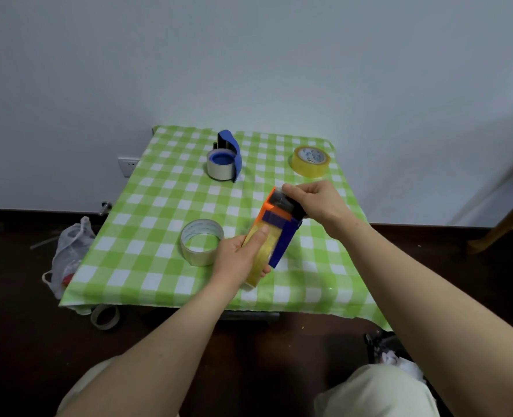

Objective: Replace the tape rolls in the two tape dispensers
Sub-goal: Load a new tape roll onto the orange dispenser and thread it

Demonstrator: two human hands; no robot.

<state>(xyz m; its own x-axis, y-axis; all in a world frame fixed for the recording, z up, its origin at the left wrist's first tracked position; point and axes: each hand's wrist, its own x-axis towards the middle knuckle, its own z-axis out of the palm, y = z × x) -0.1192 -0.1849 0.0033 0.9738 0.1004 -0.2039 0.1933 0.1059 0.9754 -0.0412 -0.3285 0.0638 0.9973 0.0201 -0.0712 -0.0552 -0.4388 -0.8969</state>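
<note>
Both hands are clamped on: the left hand (238,260) grips the yellow tape roll (264,252) at the near end, thumb laid along it. The orange-and-blue dispenser (288,236), held just above the counter (159,206), points its long axis away and slightly right. The right hand (320,203) pinches its far end, knuckles up.

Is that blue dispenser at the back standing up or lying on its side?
On its side: the blue dispenser lies flat on the table, with the round hub of its roll facing up.
</note>
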